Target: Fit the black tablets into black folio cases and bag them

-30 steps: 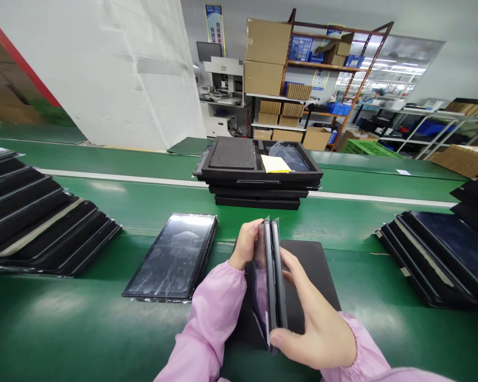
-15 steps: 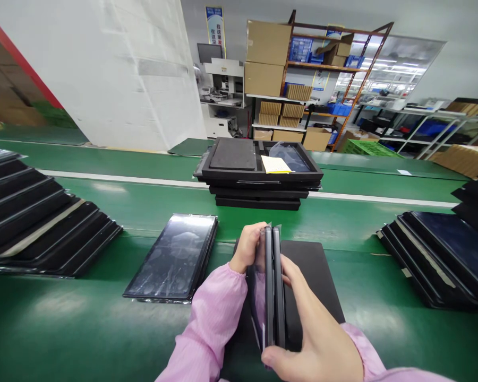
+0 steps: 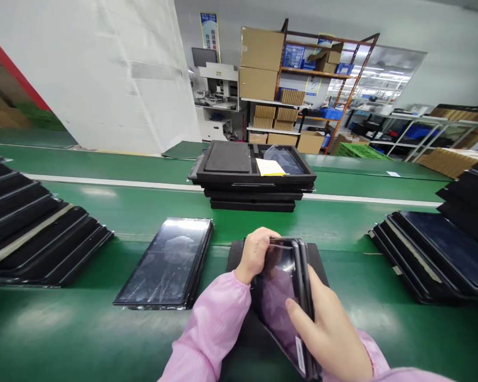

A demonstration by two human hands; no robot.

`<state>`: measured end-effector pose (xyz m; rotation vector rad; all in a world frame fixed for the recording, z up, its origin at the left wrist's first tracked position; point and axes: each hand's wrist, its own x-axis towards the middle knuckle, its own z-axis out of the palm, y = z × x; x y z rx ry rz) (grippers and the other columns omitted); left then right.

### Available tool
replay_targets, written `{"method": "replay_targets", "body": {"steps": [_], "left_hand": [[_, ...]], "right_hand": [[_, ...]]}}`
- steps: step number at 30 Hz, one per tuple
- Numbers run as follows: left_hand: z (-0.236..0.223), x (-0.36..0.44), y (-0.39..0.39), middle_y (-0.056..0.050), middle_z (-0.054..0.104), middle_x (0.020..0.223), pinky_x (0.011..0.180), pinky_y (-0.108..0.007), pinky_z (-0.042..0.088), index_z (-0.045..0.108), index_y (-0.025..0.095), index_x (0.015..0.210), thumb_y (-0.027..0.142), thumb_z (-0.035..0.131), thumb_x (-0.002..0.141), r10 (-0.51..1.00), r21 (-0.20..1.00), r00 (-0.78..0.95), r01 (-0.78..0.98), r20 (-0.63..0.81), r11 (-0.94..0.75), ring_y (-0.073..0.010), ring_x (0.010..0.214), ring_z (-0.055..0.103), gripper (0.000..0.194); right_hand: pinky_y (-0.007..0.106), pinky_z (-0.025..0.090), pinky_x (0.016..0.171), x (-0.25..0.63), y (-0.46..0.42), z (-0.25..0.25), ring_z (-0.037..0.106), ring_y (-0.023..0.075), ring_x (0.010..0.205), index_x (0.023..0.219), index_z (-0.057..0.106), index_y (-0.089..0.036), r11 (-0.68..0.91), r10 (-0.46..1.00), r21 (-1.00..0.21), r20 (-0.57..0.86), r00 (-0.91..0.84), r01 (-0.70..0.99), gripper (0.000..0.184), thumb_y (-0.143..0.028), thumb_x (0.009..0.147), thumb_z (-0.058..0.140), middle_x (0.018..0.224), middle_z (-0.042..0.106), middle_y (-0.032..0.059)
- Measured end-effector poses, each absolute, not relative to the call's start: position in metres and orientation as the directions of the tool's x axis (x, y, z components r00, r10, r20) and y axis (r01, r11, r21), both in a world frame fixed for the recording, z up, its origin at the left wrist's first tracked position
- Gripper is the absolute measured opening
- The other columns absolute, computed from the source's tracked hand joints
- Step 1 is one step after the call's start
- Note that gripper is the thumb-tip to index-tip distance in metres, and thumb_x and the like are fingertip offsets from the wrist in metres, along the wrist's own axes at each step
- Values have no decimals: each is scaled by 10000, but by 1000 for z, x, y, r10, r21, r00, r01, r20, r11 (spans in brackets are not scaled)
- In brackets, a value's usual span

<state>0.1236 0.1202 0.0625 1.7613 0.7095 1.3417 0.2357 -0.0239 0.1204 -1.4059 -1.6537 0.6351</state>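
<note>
Toward the near edge of the green surface [image 3: 354,286], itself out of view, a person holds 2 dark panels [image 3: 276,292] tilted up together, above the surface. They look thin and stiff, probably light enough to lift together, while the glossy glass is likely slippery and easy to scratch or crack. The frame edges seem the best place to take hold, with little pressure on the glass.

The panels lie between the 2 hands. The right hand [image 3: 334,329] grips them along their right side, its thumb against the glossy face and its other fingers behind the edge. The left hand [image 3: 258,253] is closed on their upper left corner, though some fingertips are hidden.

Beneath the panels lies a flat black piece [image 3: 317,256]. To its left, well apart, rests a low stack of screens [image 3: 167,265]. Larger stacks stand toward the surface's left and right edges: a fanned pile [image 3: 43,228] and a screen-topped pile [image 3: 434,254]. Nearer the far edge sit black trays [image 3: 253,183] bearing a yellow-edged paper [image 3: 270,167].
</note>
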Motion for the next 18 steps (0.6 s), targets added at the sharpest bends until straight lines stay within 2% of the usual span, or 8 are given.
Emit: {"method": "replay_targets", "body": {"steps": [4,8,10,12,15,18], "left_hand": [[57,128,124,-92,763,778,805,-398,522,733,215,709,679,317,896,901,911,136,-102,411,-400,-259,791,692,652],[54,121,140,-100,770,934,949,-399,489,726,211,795,550,417,879,953,952,-28,-39,303,-304,-272,975,689,467],[52,114,152,-106,743,1083,1023,-394,445,707,213,897,526,473,856,957,970,-161,-6,239,-243,-273,1107,644,394],[48,105,162,-101,709,1141,1045,-382,423,673,220,953,557,524,836,953,988,-266,-10,145,-153,-268,1168,607,386],[40,97,172,-70,704,903,918,-360,490,635,213,817,725,575,758,984,996,-178,-92,-15,-1,-266,998,653,518],[31,103,173,-42,650,662,729,-351,526,596,200,662,874,534,653,990,977,-45,-173,-134,124,-245,744,662,677]], "right_hand": [[378,612,924,243,-19,112,709,292,1142,1434,502,-235,202,939,-855,307,153,478,522,-246,914,549,1295,715,69],[393,621,939,244,-14,106,702,295,1165,1428,534,-223,227,913,-927,310,266,300,515,-257,919,604,1303,713,91],[400,631,930,240,-14,106,697,301,1173,1424,545,-226,263,888,-935,331,318,238,518,-252,913,628,1327,698,100],[408,618,962,233,-14,106,681,300,1199,1429,547,-242,320,840,-916,393,375,243,528,-223,909,640,1353,681,94],[388,599,997,219,-15,103,675,277,1210,1449,535,-298,406,768,-864,499,402,297,569,-158,907,636,1357,681,51],[378,609,983,206,-14,98,695,278,1177,1454,540,-307,428,781,-847,523,342,316,608,-132,882,653,1344,688,39]]}}
